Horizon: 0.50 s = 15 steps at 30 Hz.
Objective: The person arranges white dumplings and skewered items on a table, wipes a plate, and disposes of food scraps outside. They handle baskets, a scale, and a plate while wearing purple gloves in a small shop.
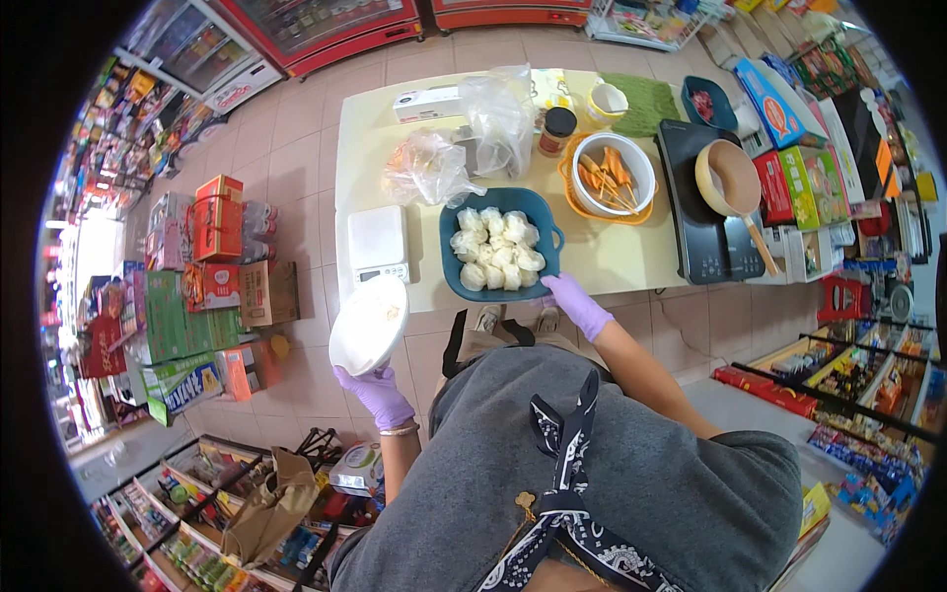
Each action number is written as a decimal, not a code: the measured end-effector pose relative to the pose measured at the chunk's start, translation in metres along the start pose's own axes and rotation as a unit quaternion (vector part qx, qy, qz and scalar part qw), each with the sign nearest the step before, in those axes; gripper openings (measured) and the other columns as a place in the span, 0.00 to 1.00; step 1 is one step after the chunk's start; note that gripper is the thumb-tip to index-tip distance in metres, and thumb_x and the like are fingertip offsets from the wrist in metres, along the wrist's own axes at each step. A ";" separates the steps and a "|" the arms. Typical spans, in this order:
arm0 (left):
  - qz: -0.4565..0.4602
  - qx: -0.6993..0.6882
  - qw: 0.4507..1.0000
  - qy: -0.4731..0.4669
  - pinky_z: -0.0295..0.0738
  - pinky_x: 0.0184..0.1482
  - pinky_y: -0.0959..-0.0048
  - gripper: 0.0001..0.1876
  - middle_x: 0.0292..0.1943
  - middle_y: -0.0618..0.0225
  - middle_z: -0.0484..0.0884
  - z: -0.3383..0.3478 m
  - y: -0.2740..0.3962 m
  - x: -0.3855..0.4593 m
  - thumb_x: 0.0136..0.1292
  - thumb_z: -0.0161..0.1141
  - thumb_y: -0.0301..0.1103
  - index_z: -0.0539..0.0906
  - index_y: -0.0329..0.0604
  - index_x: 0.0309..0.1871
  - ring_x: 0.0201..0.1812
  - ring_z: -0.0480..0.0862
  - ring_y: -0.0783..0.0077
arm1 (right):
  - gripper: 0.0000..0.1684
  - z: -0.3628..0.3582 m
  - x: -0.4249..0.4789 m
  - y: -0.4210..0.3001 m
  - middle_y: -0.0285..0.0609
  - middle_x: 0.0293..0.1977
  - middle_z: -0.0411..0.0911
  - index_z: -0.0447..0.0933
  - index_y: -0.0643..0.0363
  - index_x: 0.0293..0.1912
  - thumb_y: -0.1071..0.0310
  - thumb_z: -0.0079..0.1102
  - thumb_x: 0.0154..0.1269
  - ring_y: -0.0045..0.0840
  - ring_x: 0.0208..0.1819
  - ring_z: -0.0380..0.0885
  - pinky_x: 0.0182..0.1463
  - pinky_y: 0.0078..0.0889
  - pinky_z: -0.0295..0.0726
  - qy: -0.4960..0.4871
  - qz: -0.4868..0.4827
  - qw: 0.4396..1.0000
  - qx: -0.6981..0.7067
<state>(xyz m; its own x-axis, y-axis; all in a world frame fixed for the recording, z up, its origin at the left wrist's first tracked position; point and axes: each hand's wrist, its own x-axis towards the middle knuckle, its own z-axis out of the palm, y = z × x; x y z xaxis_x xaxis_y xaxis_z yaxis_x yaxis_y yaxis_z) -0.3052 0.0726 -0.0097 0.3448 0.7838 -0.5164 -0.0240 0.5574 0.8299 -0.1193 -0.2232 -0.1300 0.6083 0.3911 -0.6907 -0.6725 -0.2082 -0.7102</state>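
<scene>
My left hand point(379, 399), in a thin purple glove, grips the lower rim of a white bowl point(370, 325). The bowl is tilted, and a few crumb-like bits cling to its inside. At the front of the table, my right hand point(579, 305), also gloved, holds the near right corner of a dark blue plastic tray point(549, 222). Several pale, wrinkled dumplings point(497, 251) sit close together in that tray. Some of my right fingers are hidden under the tray's edge. A white digital kitchen scale point(377, 233) lies left of the tray, just beyond the bowl.
Clear plastic bags point(425, 166) and a black-lidded jar point(556, 133) stand behind the tray. To the right, a white tub point(645, 163) of skewers sits in an orange basket point(568, 166). A saucepan point(729, 177) rests on a black induction cooker point(695, 244), its handle over the front edge.
</scene>
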 end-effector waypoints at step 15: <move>-0.011 0.037 0.997 -0.059 0.60 0.35 0.80 0.35 0.49 0.72 0.76 0.031 -0.035 0.005 0.68 0.39 0.66 0.67 0.50 0.66 0.38 0.70 0.79 | 0.20 -0.039 -0.046 -0.006 0.42 0.36 0.85 0.77 0.63 0.48 0.58 0.43 0.72 0.22 0.38 0.82 0.44 0.25 0.76 0.020 0.009 0.996 -0.086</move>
<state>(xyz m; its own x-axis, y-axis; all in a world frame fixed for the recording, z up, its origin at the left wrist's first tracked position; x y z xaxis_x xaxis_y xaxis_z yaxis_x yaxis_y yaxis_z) -0.2734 0.0484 -0.0346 0.4527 0.7314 -0.5100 0.0535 0.5486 0.8344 -0.1266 -0.2747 -0.0996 0.6159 0.3507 -0.7054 -0.6027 -0.3669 -0.7086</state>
